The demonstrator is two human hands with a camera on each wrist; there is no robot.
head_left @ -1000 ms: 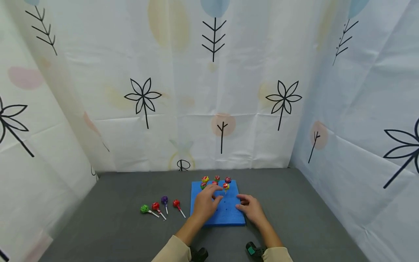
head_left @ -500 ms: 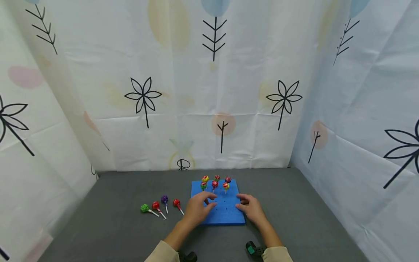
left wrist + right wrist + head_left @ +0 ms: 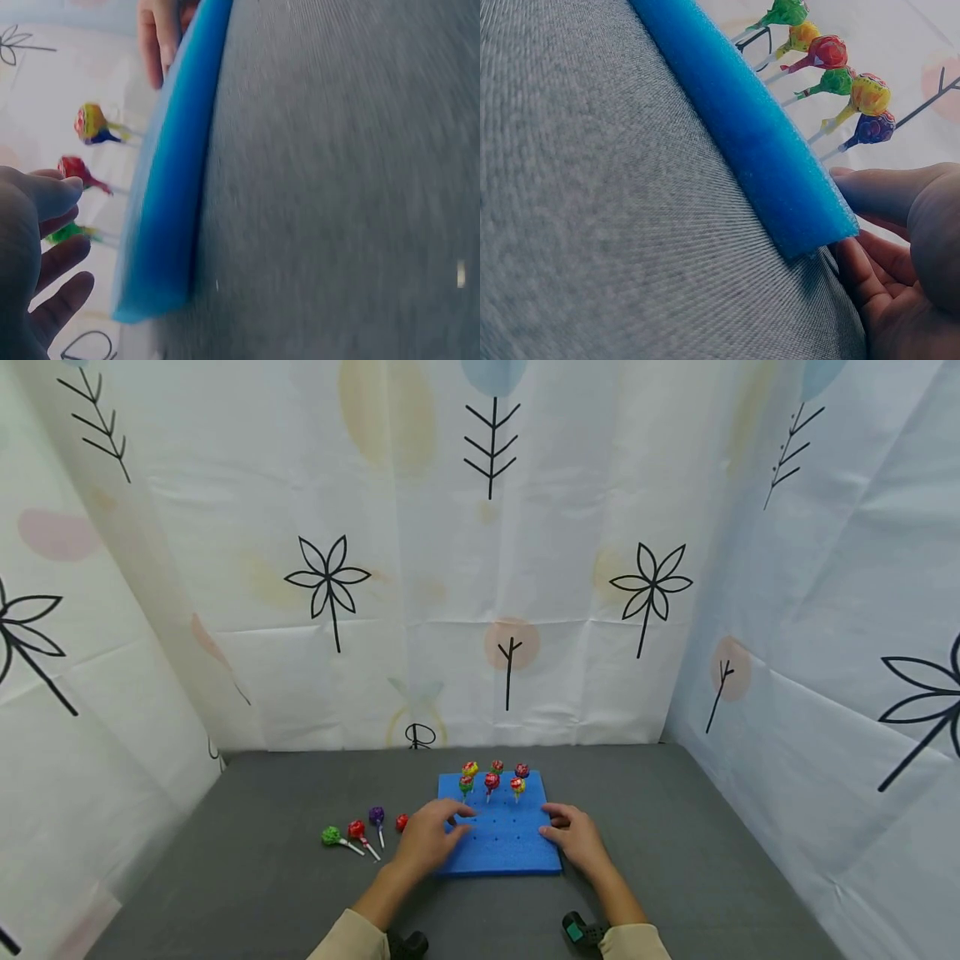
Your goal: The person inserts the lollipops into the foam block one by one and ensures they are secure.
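A blue foam board [image 3: 510, 856] with small holes lies on the grey table. Several wrapped lollipops [image 3: 491, 782] stand upright in two rows at its far end. My left hand [image 3: 431, 837] hovers over the board's left edge, thumb and fingers apart, holding nothing. My right hand [image 3: 579, 841] grips the board's right edge; in the right wrist view the thumb [image 3: 881, 187] lies on its upper side, the fingers against its side. Left of the board lie loose lollipops: a green one [image 3: 331, 836], a red one [image 3: 357, 830], a purple one [image 3: 377, 816], and another red one [image 3: 401, 822] partly hidden by my left hand.
The grey table [image 3: 285, 893] reaches back to a white patterned curtain [image 3: 450, 677], which also closes off both sides. A dark strapped device [image 3: 581, 931] is at the right wrist, and a similar one [image 3: 408, 943] at the left.
My left hand has drawn back from the standing lollipops and moved left and toward me, off the board's middle, now covering the nearest red lollipop's stick. The right hand stays put.
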